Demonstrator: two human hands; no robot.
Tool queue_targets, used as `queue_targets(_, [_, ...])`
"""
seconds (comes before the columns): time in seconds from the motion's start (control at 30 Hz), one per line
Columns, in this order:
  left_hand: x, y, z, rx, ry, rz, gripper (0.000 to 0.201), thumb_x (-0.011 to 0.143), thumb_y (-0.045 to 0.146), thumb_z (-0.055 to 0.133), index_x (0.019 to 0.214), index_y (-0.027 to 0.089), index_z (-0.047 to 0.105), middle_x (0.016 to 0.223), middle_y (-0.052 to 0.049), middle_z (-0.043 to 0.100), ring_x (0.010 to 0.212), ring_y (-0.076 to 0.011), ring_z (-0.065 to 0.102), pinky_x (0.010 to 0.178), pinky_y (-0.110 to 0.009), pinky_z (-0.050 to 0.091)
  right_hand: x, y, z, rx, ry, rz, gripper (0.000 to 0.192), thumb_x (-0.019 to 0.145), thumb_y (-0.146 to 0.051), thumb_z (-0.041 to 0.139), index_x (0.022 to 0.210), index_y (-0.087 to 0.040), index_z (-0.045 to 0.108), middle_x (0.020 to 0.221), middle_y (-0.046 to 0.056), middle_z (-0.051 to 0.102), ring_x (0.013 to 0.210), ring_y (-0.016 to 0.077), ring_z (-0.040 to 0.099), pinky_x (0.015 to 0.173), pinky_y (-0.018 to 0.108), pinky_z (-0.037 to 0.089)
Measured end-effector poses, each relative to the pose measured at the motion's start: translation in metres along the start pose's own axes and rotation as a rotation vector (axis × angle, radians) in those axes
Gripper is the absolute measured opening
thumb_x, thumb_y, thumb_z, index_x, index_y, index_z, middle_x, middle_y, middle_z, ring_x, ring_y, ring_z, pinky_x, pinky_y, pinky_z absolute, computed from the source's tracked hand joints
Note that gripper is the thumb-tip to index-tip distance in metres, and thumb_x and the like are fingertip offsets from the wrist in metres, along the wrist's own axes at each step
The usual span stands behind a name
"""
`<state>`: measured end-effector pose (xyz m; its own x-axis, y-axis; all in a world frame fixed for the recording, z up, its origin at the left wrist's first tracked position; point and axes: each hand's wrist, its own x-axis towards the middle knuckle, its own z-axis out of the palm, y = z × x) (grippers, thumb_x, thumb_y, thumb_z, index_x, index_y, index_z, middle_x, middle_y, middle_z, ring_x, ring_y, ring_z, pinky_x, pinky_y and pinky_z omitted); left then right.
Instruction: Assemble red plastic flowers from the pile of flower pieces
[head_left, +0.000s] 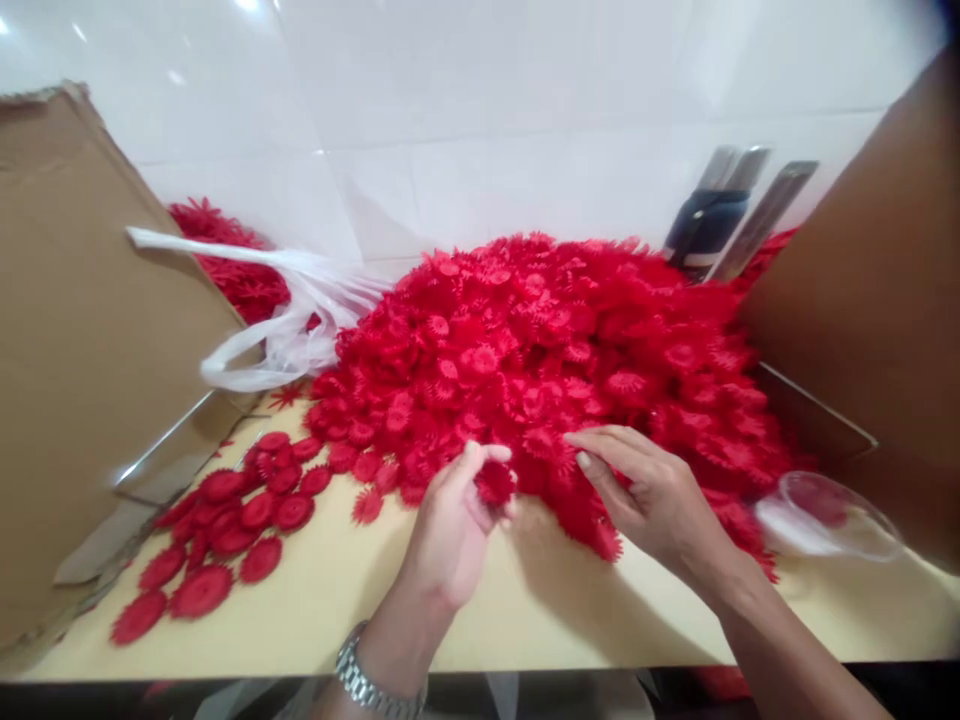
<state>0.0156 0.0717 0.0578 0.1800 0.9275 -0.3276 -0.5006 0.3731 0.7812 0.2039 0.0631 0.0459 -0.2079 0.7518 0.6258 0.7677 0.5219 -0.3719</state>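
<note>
Left hand (450,530), w/ a metal watch (367,685) on the wrist, sits near the front edge of the tabletop (525,610), about mid-width; fingers curled and pinched shut on one red plastic flower piece (495,482), held just off the surface at the front foot of the big red pile (540,350). Right hand (645,490) is just beside it to the right, palm down, fingers stretched out flat and loose, not gripping anything; fingertips rest on the pile's front edge, close to the held piece. The pile fills the middle and back of the tabletop, running up to the white tiled wall (487,130). Toward the front-left corner lies a separate scatter of flat red discs (232,530), well apart from both hands. Cardboard panels stand at the left edge (82,350) and right edge (877,300). A white plastic bag (300,320) lies at back left w/ more red pieces behind it. A clear plastic cup (832,515) lies on its side near the right edge, by the right forearm. Dark object w/ metal strips (720,215) at back right, can't tell what it is.
</note>
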Motion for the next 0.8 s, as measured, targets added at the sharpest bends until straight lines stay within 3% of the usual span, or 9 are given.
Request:
queue_targets(0.1, [-0.008, -0.017, -0.015, -0.064, 0.005, -0.048, 0.022, 0.068, 0.02, 0.066, 0.089, 0.013, 0.063, 0.071, -0.004, 0.065, 0.058, -0.0121, 0.06, 0.055, -0.023, 0.046, -0.008, -0.02, 0.009, 0.141, -0.065, 0.014, 0.021, 0.088, -0.018, 0.047, 0.099, -0.018, 0.066, 0.085, 0.007, 0.069, 0.078, 0.016, 0.064, 0.068, 0.027, 0.054])
queue_targets(0.2, [-0.013, -0.028, -0.028, 0.003, 0.083, 0.0, 0.017, 0.065, 0.012, 0.065, 0.081, 0.012, 0.062, 0.062, -0.002, 0.064, 0.052, -0.012, 0.059, 0.05, -0.023, 0.047, -0.015, -0.033, 0.019, 0.246, -0.149, 0.045, 0.02, 0.089, -0.018, 0.048, 0.098, -0.018, 0.065, 0.083, 0.006, 0.068, 0.075, 0.0145, 0.063, 0.065, 0.025, 0.052])
queue_targets(0.37, [-0.022, -0.037, -0.037, 0.103, 0.138, 0.036, 0.014, 0.065, 0.021, 0.069, 0.072, 0.012, 0.061, 0.052, 0.0, 0.062, 0.04, -0.0133, 0.057, 0.039, -0.024, 0.047, -0.028, -0.041, 0.031, 0.289, -0.21, 0.049, 0.02, 0.088, -0.017, 0.047, 0.099, -0.016, 0.064, 0.077, 0.006, 0.067, 0.07, 0.0145, 0.062, 0.061, 0.024, 0.05])
queue_targets(0.6, [-0.029, -0.048, -0.04, 0.238, 0.146, 0.127, 0.025, 0.07, 0.036, 0.07, 0.061, 0.013, 0.062, 0.047, 0.003, 0.057, 0.038, -0.0096, 0.051, 0.037, -0.021, 0.044, -0.03, -0.061, 0.034, 0.31, -0.166, 0.087, 0.013, 0.089, -0.023, 0.049, 0.088, -0.02, 0.062, 0.075, 0.004, 0.063, 0.069, 0.0139, 0.059, 0.061, 0.024, 0.047])
queue_targets(0.7, [-0.03, -0.049, -0.04, 0.158, 0.16, 0.16, 0.028, 0.073, 0.039, 0.068, 0.063, 0.013, 0.065, 0.052, 0.002, 0.059, 0.046, -0.0081, 0.052, 0.043, -0.018, 0.041, -0.03, -0.066, 0.04, 0.262, -0.196, -0.021, 0.008, 0.087, -0.023, 0.053, 0.087, -0.019, 0.06, 0.078, 0.006, 0.061, 0.075, 0.0161, 0.057, 0.065, 0.027, 0.047])
queue_targets(0.8, [-0.032, -0.049, -0.04, 0.022, 0.157, 0.051, 0.027, 0.07, 0.038, 0.07, 0.07, 0.012, 0.069, 0.058, -0.001, 0.063, 0.052, -0.0083, 0.053, 0.048, -0.018, 0.042, -0.036, -0.064, 0.045, 0.206, -0.224, -0.052, 0.008, 0.086, -0.017, 0.053, 0.09, -0.017, 0.059, 0.085, 0.008, 0.059, 0.079, 0.0177, 0.055, 0.068, 0.029, 0.048])
